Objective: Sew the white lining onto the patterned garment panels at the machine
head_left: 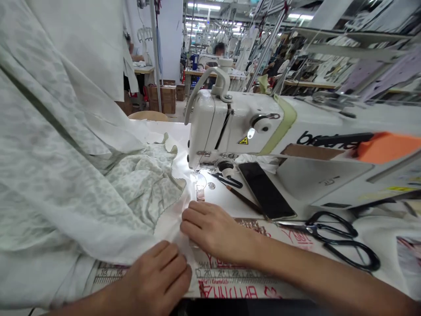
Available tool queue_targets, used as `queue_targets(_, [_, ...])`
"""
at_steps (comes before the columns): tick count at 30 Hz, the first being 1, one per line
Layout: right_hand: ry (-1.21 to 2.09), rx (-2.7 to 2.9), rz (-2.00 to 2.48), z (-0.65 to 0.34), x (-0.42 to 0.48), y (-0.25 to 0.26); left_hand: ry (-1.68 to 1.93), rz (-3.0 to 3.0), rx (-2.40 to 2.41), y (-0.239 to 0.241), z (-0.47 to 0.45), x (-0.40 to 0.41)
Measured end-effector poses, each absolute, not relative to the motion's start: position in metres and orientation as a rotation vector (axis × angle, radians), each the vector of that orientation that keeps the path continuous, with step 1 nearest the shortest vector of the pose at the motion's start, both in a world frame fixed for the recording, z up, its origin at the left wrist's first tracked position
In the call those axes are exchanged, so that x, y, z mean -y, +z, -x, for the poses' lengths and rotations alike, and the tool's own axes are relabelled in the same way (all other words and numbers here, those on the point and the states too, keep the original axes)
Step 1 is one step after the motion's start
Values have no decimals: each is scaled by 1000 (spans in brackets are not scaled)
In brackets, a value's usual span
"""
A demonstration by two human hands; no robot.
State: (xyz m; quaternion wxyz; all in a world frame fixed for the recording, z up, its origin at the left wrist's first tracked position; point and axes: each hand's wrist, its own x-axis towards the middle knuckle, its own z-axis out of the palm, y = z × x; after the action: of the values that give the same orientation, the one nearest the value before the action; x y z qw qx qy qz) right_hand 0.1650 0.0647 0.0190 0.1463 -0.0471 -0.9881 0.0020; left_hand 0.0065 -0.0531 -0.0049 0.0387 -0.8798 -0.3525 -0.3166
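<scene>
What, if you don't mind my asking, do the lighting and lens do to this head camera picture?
In the head view, glare from under the sewing machine washes out the white fabric near the needle area, wide-lens distortion curves the machine and the far racks, and the right hand looks fairly sharp.

A garment factory floor is stretching away here: an industrial sewing machine (230, 127) is standing on a ruler-printed table (230, 276), rows of sewing stations (213, 74) are running back under strip lights (204, 6), cardboard cartons (161, 98) are stacking up on the floor, and a co-worker (212, 65) is sitting among hanging white garments (246, 52)
</scene>
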Motion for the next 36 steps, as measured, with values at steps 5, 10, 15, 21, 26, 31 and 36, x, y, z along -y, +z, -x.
queue_targets(5, [-105,2751,312,-200,-77,10,-708,2493,1222,-12,28,-30])
queue_targets(10, [-175,2708,435,-215,-92,7,-622,2571,1143,-2,24,-65])
queue_targets(15, [-221,2673,341,-199,-97,-1,-673,2705,1094,-7,6,-34])
queue_targets(21, [-298,2706,252,-191,-100,-4,-712,2699,1040,-18,19,-39])
queue_targets(26, [-337,2767,323,-190,-111,-6,-717,2676,1010,-22,26,-64])
queue_targets(31, [-260,2763,428,-188,-119,-16,-820,2697,999,-26,30,-79])
queue_targets(36, [-174,2746,418,-188,-121,-17,-803,2716,1016,-25,31,-82])
